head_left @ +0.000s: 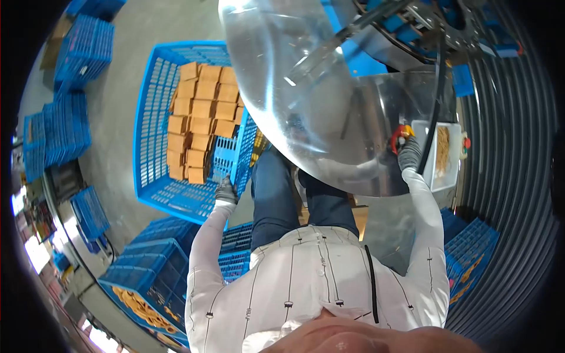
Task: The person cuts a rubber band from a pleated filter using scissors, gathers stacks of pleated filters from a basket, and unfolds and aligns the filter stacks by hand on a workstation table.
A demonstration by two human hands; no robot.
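Note:
My left hand point(226, 192), in a grey glove, is at the near right corner of a large blue plastic crate point(143, 123), with its fingers closed over the rim. Stacked in rows inside the crate are several tan, folded, block-like pieces point(203, 107). My right hand point(409, 154), gloved too, rests over the shiny metal table point(329, 141) on the right. Its fingers are closed round a small red and yellow object point(402, 136), whose kind I cannot make out. Just beside that hand stands a white tray point(429, 170) holding thin tan strips point(442, 150).
Machinery with dark bars point(412, 29) hangs over the far side of the metal table. Blue crates point(65, 129) are stacked along the left, and more crates point(153, 265) with tan pieces stand near my left side. A ribbed grey wall point(500, 147) closes off the right.

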